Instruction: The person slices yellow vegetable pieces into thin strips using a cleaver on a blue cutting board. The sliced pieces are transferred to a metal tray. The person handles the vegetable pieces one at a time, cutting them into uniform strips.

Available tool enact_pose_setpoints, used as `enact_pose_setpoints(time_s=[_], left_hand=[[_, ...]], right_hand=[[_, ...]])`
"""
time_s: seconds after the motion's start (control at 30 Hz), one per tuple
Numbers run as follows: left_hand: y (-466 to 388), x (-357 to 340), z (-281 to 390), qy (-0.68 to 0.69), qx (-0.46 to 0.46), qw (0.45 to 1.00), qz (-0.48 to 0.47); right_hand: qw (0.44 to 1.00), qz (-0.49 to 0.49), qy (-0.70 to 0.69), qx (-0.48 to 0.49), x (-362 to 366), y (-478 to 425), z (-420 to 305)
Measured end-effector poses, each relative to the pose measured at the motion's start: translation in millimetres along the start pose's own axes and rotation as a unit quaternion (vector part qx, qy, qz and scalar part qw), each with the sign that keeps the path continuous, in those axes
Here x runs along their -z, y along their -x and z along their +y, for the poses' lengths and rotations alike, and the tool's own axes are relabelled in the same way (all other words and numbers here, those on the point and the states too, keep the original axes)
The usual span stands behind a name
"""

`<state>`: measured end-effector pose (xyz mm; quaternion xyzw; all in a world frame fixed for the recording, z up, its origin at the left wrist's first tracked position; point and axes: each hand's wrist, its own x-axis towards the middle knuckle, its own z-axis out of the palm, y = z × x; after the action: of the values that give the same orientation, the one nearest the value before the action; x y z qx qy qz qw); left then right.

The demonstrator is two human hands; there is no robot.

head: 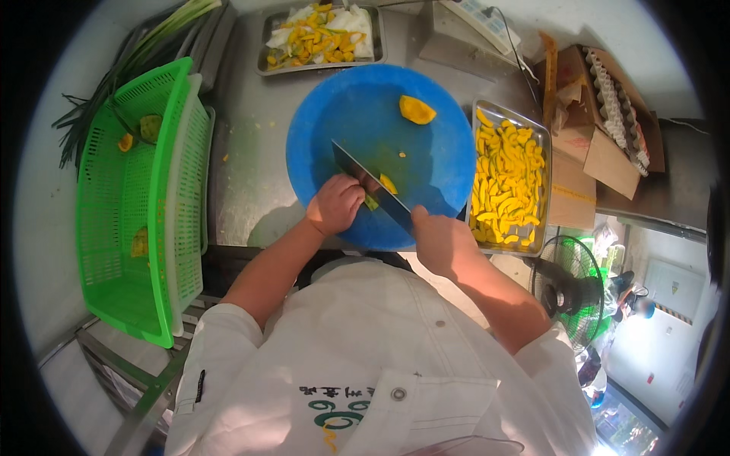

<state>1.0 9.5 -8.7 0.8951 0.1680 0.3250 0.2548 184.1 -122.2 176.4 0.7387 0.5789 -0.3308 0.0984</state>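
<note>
My right hand [442,239] grips the handle of a broad-bladed cleaver [373,188] over a round blue cutting board [319,114]. The blade slants up and left across the board. Just left of the blade, my left hand [336,202] is curled with its fingers bent, pressing on a green-skinned piece of pumpkin [371,203], largely hidden by the hand and blade. On the blade's other side lies a yellow pumpkin slice [388,183]. A larger orange pumpkin chunk [417,110] rests near the board's far right, and a small scrap [402,154] lies nearer the middle.
Right of the board stands a steel tray [546,188] of pumpkin slices; another tray [319,69] with pumpkin peelings or trimmings sits behind. A green basket [114,290] with pumpkin pieces stands left, leeks [154,43] behind it. Egg trays in a cardboard box [613,165], a power strip [485,25] and a fan [570,293] are at right.
</note>
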Motion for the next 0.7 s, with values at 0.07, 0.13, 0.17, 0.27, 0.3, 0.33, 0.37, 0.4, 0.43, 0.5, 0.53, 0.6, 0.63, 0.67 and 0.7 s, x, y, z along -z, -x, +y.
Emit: enact_pose_setpoints(time_s=[0.07,0.13,0.17,0.27,0.3,0.33,0.37,0.4,0.43,0.5,0.53,0.6,0.63,0.67,0.7], left_hand=[[-3,0,1,-0.004,-0.008,1.0,0.018],[-4,1,3,-0.008,-0.012,1.0,0.024],[-4,1,2,-0.009,-0.011,1.0,0.022],[-4,-2,1,-0.009,-0.003,1.0,0.022],[-2,-1,3,-0.011,0.004,1.0,0.02],[-2,-1,3,-0.01,0.005,1.0,0.021],[-2,-1,2,-0.008,0.006,1.0,0.021],[-4,0,3,-0.006,0.006,1.0,0.022],[-2,0,2,-0.004,0.008,1.0,0.024],[3,-2,0,-0.001,0.013,1.0,0.027],[5,-3,0,-0.003,0.01,1.0,0.028],[4,-4,-1,-0.01,0.001,0.999,0.032],[2,-3,0,-0.009,-0.002,0.999,0.036],[1,-2,2,-0.009,-0.005,0.999,0.04],[0,-1,2,-0.009,-0.008,0.999,0.044]], right_hand=[[1.0,-0.005,0.0,0.002,-1,-2,2],[1.0,0.002,0.0,0.005,-9,-5,5],[1.0,0.012,0.0,0.006,-20,-11,8],[0.999,0.048,-0.006,-0.013,-66,-30,18],[0.998,0.059,-0.012,-0.02,-75,-34,16],[0.997,0.069,-0.022,-0.022,-78,-37,18],[0.997,0.069,-0.028,-0.018,-79,-40,22],[0.997,0.07,-0.031,-0.015,-72,-41,23],[0.997,0.07,-0.035,-0.011,-65,-39,23],[0.996,0.081,-0.029,0.006,-50,-25,20],[0.996,0.082,-0.027,0.014,-44,-16,18],[0.997,0.072,-0.028,0.013,-29,2,13],[0.997,0.067,-0.029,0.011,-22,9,12],[0.998,0.061,-0.025,0.012,-19,13,12],[0.998,0.056,-0.022,0.013,-16,16,12]])
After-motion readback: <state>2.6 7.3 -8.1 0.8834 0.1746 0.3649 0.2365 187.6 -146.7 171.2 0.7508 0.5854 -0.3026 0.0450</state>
